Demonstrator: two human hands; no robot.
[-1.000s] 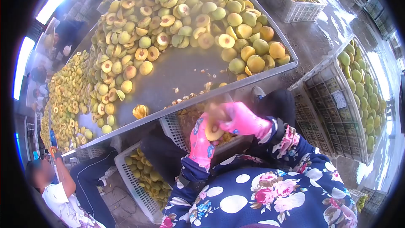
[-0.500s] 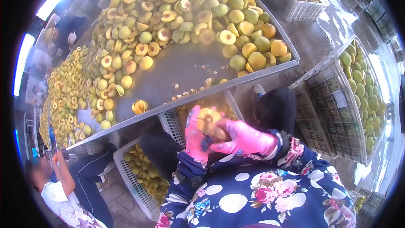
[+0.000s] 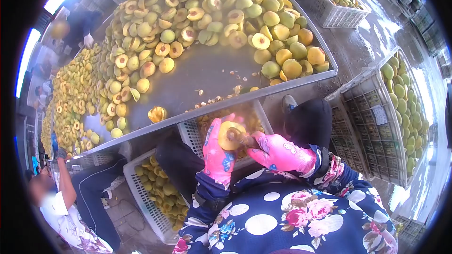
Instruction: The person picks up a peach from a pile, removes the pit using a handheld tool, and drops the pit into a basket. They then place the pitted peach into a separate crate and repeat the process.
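Head view: left hand (image 3: 217, 153) in pink glove, grip clenched around a peach half (image 3: 230, 135), cut face up toward camera, held just below the desk (image 3: 202, 82) edge. Right hand (image 3: 278, 153), also pink-gloved, fingers closed on something small at the pit area of that half; whether it's a tool or just fingertips I can't tell, blurred. Both hands touching the same fruit, over a white slatted crate (image 3: 193, 136) holding pits and scraps. Metal desk ahead carries a big heap of peaches (image 3: 212, 14), mixed whole and halved, with loose pits near the front edge. One halved peach (image 3: 157, 113) sits alone close to the rim. Second crate (image 3: 150, 202) of halves on the floor at lower left. Crate of whole green-yellow peaches (image 3: 400, 108) to the right. Another person (image 3: 61, 211) at lower left, arm raised to the desk edge.
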